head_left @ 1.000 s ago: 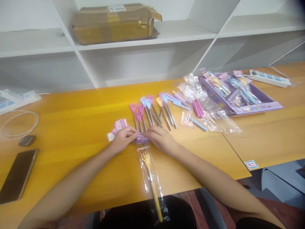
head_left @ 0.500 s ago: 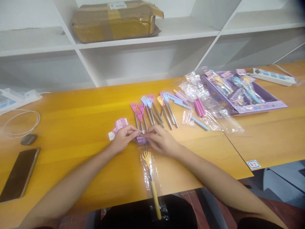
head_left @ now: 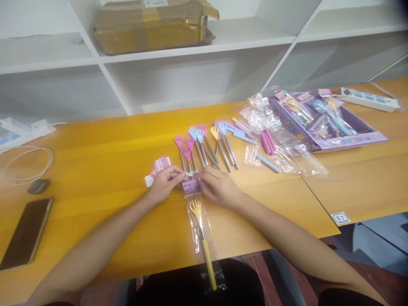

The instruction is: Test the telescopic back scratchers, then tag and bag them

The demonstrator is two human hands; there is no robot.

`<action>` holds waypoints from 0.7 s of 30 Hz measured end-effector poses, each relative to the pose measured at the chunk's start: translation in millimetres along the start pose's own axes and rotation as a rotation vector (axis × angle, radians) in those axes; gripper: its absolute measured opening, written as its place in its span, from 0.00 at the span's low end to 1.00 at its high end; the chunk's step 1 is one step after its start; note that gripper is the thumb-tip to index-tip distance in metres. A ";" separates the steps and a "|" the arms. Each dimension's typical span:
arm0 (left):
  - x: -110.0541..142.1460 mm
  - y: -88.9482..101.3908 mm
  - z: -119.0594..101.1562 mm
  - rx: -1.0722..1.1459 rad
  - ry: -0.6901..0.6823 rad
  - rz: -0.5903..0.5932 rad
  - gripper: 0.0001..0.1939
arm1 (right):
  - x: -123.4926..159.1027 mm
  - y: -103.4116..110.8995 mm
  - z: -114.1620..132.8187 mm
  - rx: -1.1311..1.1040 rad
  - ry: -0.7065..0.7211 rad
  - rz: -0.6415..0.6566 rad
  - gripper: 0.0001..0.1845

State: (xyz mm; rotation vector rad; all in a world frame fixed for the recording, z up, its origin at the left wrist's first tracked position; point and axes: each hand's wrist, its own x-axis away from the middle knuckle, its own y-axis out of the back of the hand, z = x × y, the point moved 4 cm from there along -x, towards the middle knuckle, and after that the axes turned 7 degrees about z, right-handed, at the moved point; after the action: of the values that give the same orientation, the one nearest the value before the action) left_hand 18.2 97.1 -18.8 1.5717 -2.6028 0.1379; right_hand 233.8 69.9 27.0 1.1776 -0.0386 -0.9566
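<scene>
A yellow hand-shaped back scratcher in a clear plastic bag [head_left: 202, 238] lies on the orange table [head_left: 95, 170], its handle past the near edge. A purple header card [head_left: 190, 185] tops the bag. My left hand [head_left: 164, 183] and my right hand [head_left: 216, 185] both pinch this card from either side, fingers closed. Just behind the hands lie several unwrapped scratchers [head_left: 204, 146] with pink, blue and yellow heads and metal shafts. A small stack of pink cards [head_left: 160, 165] sits by my left hand.
Empty clear bags and loose coloured handles [head_left: 267, 144] lie right of the scratchers. A purple display box [head_left: 328, 121] holds packed items. A power strip [head_left: 366, 98] is far right. A phone [head_left: 24, 233], a cable [head_left: 25, 163] and white shelves with a cardboard parcel [head_left: 149, 25] are around.
Both hands keep working the purple card at the bag's top, with small finger shifts. The bagged scratcher has slid slightly away from the table edge. The camera tilted a little.
</scene>
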 end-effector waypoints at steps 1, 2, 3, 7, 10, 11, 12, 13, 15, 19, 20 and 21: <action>0.0 -0.2 -0.2 0.006 -0.003 -0.002 0.18 | 0.0 0.8 0.1 0.005 -0.001 -0.007 0.11; 0.1 -0.4 -0.5 0.010 -0.007 -0.004 0.19 | -0.1 1.4 0.1 0.007 0.000 -0.012 0.11; 0.2 -0.6 -1.0 0.011 -0.010 -0.006 0.19 | -0.2 1.7 0.0 0.006 0.001 -0.016 0.10; 1.0 -1.9 -3.3 0.009 -0.003 -0.007 0.18 | -0.3 1.0 -0.5 -0.022 0.002 -0.004 0.10; 1.2 -1.9 -4.4 0.009 0.005 -0.014 0.19 | -0.2 0.9 -0.2 -0.030 0.010 0.008 0.09; 1.1 -1.8 -4.4 0.008 0.007 -0.012 0.19 | -0.2 1.1 0.1 -0.030 0.013 0.010 0.10; 0.9 -1.6 -4.0 0.008 0.009 -0.009 0.19 | -0.2 1.2 0.4 -0.031 0.017 0.014 0.10; 0.6 -1.3 -3.5 0.006 0.009 -0.006 0.18 | -0.2 1.1 0.7 -0.030 0.021 0.022 0.12; 0.2 -0.7 -2.5 -0.001 0.002 -0.005 0.18 | 0.0 -0.1 2.0 -0.030 0.045 0.048 0.15; 0.8 -1.0 -2.8 -0.023 -0.012 -0.003 0.17 | 0.6 -3.1 4.6 -0.047 0.098 0.093 0.20; 1.2 -1.4 -3.6 -0.031 -0.013 -0.004 0.17 | 0.7 -3.5 4.9 -0.055 0.101 0.100 0.21; 1.7 -1.9 -4.7 -0.039 -0.014 -0.004 0.17 | 0.8 -3.7 5.3 -0.062 0.101 0.107 0.21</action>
State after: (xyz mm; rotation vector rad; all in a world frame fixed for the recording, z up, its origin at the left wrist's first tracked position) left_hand 19.3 95.3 -13.9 1.5708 -2.5962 0.0748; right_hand 229.4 65.2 26.0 1.1540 0.0088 -0.7984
